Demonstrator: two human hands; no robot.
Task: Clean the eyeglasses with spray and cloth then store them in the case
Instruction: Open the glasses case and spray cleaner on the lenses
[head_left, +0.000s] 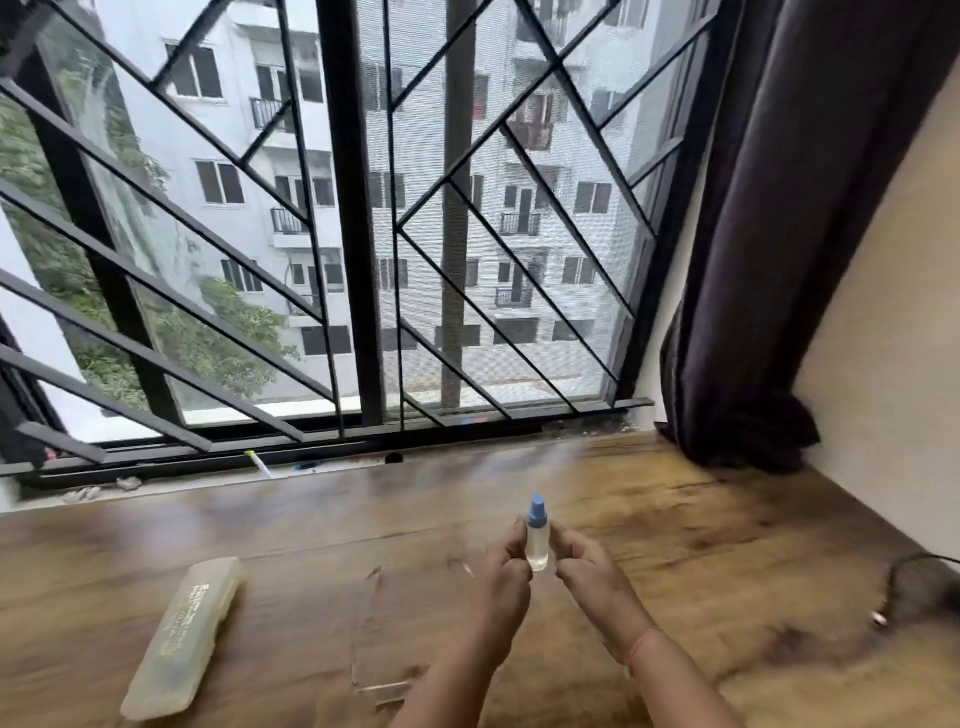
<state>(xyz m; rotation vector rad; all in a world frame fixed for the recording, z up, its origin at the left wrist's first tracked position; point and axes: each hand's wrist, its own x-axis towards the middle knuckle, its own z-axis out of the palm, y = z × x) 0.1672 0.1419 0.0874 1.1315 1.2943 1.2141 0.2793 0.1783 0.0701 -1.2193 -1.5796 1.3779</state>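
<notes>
Bottle stands upright between both hands, blue cap up: left hand pinches its lower body, right hand curls against the other side. Glasses, clear-framed and hard to make out, lie on the desk just left of the left hand; case lies closed farther left, long axis running away from the person. No cloth shows.

The brown wooden tabletop runs along the window. A long pale case lies shut on its left part. See-through glasses lie beside it. A dark cable lies far right.
</notes>
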